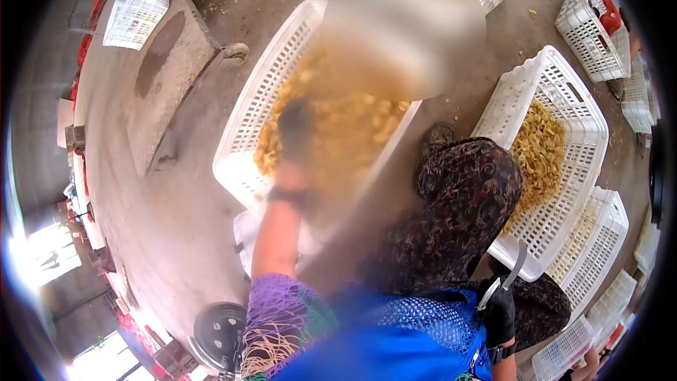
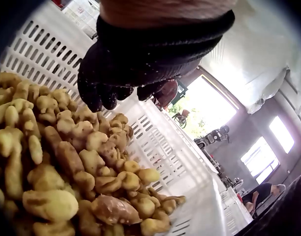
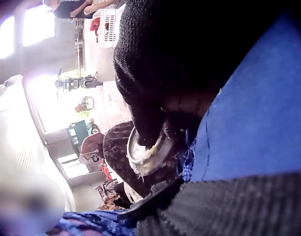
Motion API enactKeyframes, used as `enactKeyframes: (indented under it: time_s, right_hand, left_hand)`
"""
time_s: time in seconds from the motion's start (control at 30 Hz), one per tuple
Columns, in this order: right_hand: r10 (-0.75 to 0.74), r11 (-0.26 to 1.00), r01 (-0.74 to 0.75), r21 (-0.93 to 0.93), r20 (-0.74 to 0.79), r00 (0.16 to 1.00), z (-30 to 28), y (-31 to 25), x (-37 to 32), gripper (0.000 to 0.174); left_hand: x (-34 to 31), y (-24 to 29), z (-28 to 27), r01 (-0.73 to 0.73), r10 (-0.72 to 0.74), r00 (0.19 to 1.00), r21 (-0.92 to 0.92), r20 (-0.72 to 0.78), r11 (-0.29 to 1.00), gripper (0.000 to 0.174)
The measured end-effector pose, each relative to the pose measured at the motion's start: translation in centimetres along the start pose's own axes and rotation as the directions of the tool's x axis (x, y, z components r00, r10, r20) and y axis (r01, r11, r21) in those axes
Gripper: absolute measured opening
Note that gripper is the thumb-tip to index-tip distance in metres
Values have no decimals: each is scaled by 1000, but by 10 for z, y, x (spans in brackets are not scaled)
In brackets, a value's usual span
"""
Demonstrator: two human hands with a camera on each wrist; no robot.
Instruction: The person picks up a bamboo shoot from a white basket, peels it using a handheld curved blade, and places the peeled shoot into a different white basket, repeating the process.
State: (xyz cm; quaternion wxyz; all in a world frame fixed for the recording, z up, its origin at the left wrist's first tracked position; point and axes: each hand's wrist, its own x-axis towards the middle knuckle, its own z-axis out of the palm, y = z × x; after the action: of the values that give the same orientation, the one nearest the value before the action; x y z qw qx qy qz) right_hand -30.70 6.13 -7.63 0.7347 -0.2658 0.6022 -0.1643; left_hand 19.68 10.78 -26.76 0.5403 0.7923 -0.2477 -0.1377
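A white plastic crate (image 1: 236,123) filled with ginger pieces (image 2: 66,152) stands in front of me. My left hand (image 1: 295,123), in a black glove, reaches over the ginger. In the left wrist view that left hand (image 2: 140,64) hangs above the heap with its fingers bent loosely downward, and no piece shows in it. Near my lap, my right hand (image 1: 499,310), also in a black glove, grips a curved metal blade (image 1: 520,262). In the right wrist view a rounded metal edge with pale scraps (image 3: 150,152) shows at the gloved fingers, the rest being hidden.
Another white crate (image 1: 578,99) of ginger stands to the right past my knee (image 1: 472,197), with more crates (image 1: 592,240) beside it. A dark round stool (image 1: 220,331) is at the lower left. A blur covers the upper middle of the head view. Another person (image 2: 263,194) works farther off.
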Motion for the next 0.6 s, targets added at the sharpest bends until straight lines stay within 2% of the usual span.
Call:
enactKeyframes:
  time_s: [0.03, 0.07, 0.13, 0.17, 0.2, 0.23, 0.27, 0.3, 0.33, 0.37, 0.4, 0.43, 0.47, 0.53, 0.57, 0.6]
  right_hand:
    - [8, 1000, -8, -15, 18, 1000, 0, -1, 3, 6]
    - [16, 999, -15, -30, 35, 999, -1, -2, 5, 6]
    - [29, 999, -29, -19, 15, 999, 0, -6, 9, 6]
    - [39, 999, -39, -10, 0, 999, 0, -8, 11, 7]
    - [49, 999, -49, -2, -14, 999, 0, -9, 12, 8]
    - [55, 996, -48, 81, -85, 995, 0, -5, 13, 10]
    - [59, 995, -52, 82, -89, 994, 0, -2, 14, 10]
    - [54, 995, -42, 90, -141, 988, -1, 0, 16, 11]
    - [50, 995, -32, 96, -195, 980, -1, 1, 17, 12]
    - [51, 995, -32, 98, -200, 979, -3, -1, 19, 12]
    - [49, 996, -37, 86, -142, 989, -5, -2, 21, 12]
    - [49, 996, -43, 74, -83, 995, -6, -4, 21, 12]
    - [54, 996, -47, 78, -88, 995, 0, -8, 21, 12]
    - [37, 995, -18, 100, -189, 981, 14, -18, 21, 11]
    - [39, 995, -20, 103, -189, 981, 12, -18, 22, 11]
    - [23, 995, -7, 95, -166, 986, 8, -18, 24, 13]
  left_hand:
    - [8, -12, 4, -176, 176, 984, 134, 16, 975, 27]
    - [14, -14, 8, -173, 172, 985, 134, 20, 976, 27]
    - [23, -12, 17, -75, 68, 997, 458, 32, 886, 29]
    - [26, 6, 20, -244, 183, 970, 673, 162, 699, 30]
    - [36, 4, 24, -244, 179, 970, 672, 165, 699, 30]
    - [55, 0, 29, -262, 234, 963, 643, 132, 720, 30]
    - [70, -4, 34, -284, 287, 953, 612, 96, 738, 30]
    - [82, -7, 37, -279, 234, 959, 678, 160, 680, 33]
    - [89, -5, 42, -283, 234, 958, 675, 166, 682, 33]
    - [95, -1, 46, -217, 55, 973, 802, 225, 556, 34]
    - [99, 2, 49, -174, -131, 961, 901, 244, 397, 35]
    - [99, 4, 50, -122, -198, 956, 905, 218, 409, 38]
    - [96, 8, 50, -127, -202, 953, 904, 224, 407, 38]
    - [88, 15, 46, -140, -268, 934, 933, 236, 332, 37]
    - [86, 3, 39, -142, -268, 934, 933, 237, 330, 37]
    - [85, -14, 27, -133, -232, 936, 875, 266, 466, 33]
